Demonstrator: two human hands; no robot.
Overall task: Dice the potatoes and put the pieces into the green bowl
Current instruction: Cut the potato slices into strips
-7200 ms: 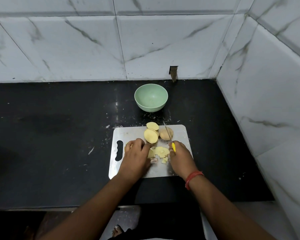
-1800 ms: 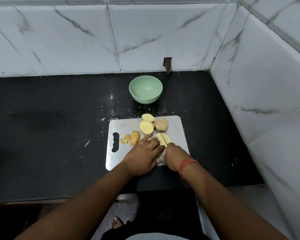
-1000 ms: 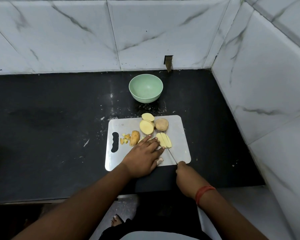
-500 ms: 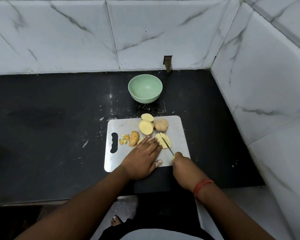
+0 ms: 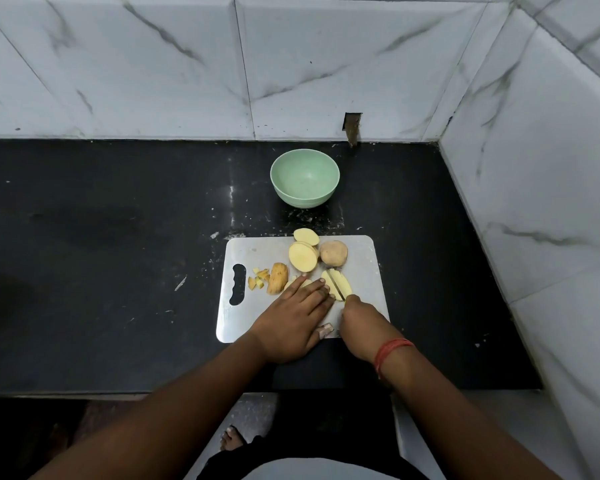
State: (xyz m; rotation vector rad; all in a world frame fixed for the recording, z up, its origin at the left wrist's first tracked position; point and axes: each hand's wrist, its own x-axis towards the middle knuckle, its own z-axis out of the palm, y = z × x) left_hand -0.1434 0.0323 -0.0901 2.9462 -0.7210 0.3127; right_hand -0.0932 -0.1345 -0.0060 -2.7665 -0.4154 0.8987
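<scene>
The right hand (image 5: 362, 323) is curled around a knife (image 5: 336, 287) whose thin blade runs toward 11 o'clock across a flat potato slice (image 5: 342, 284) already scored into strips. The left hand (image 5: 291, 318) lies flat with straight fingers pressing the slice's near edge at the blade's 9 o'clock side. Both work on a steel cutting board (image 5: 250, 251). At the slice's 12 o'clock sit more rounds (image 5: 303, 256) and an unpeeled potato end (image 5: 333, 252); at 9 o'clock lie a skin-on wedge (image 5: 278, 278) and a few diced bits (image 5: 258, 278). The green bowl (image 5: 305, 181) stands beyond the board at 12 o'clock on the black surface (image 5: 118, 237), apparently empty. The cut potato is likely firm but wet (so slippery on steel), best pinned from above near the blade. The small, light dice want scooping rather than pinching.
</scene>
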